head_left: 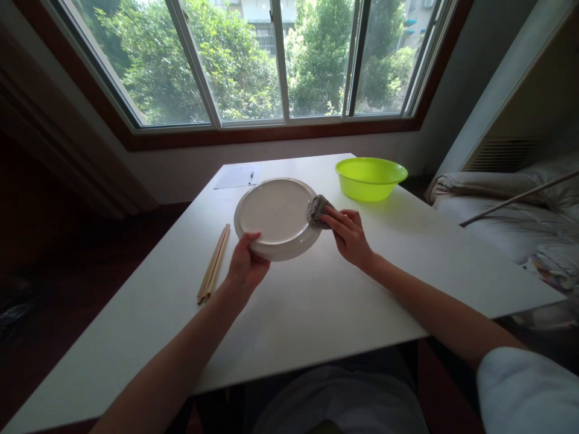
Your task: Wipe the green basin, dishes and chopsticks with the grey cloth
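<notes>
A white plate is held up over the table, tilted so that its underside with the foot ring faces me. My left hand grips its lower left rim, thumb on the near face and fingers behind. Against the plate's right rim, my right hand presses a bunched grey cloth, its fingers closed over it. Left of the plate, several wooden chopsticks lie in a bundle on the white table.
At the table's far right stands a lime-green basin. A sheet of paper with a pen on it lies at the far left. Beyond the table is a window, and to the right a light-coloured padded seat or bedding.
</notes>
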`<state>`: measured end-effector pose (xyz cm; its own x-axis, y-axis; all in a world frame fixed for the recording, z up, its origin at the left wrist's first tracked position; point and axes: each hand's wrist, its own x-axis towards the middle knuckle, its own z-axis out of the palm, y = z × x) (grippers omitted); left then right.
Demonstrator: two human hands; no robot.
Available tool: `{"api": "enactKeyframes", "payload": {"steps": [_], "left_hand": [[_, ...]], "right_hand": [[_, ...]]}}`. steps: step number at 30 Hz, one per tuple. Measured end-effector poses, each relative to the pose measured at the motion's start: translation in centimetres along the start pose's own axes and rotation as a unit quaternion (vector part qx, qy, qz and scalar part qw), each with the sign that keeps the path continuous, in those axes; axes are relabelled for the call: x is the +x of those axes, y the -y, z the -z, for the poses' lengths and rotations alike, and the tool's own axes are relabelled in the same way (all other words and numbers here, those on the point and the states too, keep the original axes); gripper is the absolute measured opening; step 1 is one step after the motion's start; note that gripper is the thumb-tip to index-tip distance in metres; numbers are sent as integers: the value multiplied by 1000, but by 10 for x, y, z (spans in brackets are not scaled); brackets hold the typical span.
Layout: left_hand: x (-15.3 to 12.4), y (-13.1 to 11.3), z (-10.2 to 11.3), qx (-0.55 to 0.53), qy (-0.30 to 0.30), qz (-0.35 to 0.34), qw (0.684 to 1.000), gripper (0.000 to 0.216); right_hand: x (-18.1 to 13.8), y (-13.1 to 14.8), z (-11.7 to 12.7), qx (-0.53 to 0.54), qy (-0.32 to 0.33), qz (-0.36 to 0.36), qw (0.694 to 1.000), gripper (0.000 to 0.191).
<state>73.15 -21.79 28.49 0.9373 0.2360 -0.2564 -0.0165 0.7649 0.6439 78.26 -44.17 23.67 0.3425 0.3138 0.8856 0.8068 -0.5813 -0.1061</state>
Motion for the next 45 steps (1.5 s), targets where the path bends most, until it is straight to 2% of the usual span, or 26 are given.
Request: {"api": "enactKeyframes", "payload": {"steps": [7,11,18,21,29,35,39,42,45], "left_hand": [[8,1,4,-3,29,-7,1000,45],[7,2,3,-4,37,-1,999,45],[4,0,1,-2,12,-10,1000,50],[3,-1,1,0,15,-12,1000,51],[3,1,1,-14,1,-1,1000,49],[7,3,2,-27,37,-7,999,49],[2,3,0,4,40,31,999,41],[-1,3,0,30,40,37,998,37],[-2,1,0,20,56,22,998,39]], "right_hand": [[-10,46,-6,-30,86,114,989,39],[-10,47,-9,-58,64,133,987,38],[-3,10,-2,-32,21,40,998,39],[-2,3,-4,-23,-6,17,1000,41],[-5,26,-12,69,-6,-36,997,47],[-10,47,-18,68,52,43,995,48],[-12,66,-26,14,110,128,986,43],[-10,75,-28,-26,108,163,980,40],[-6,73,-25,-41,78,169,982,38]]}}
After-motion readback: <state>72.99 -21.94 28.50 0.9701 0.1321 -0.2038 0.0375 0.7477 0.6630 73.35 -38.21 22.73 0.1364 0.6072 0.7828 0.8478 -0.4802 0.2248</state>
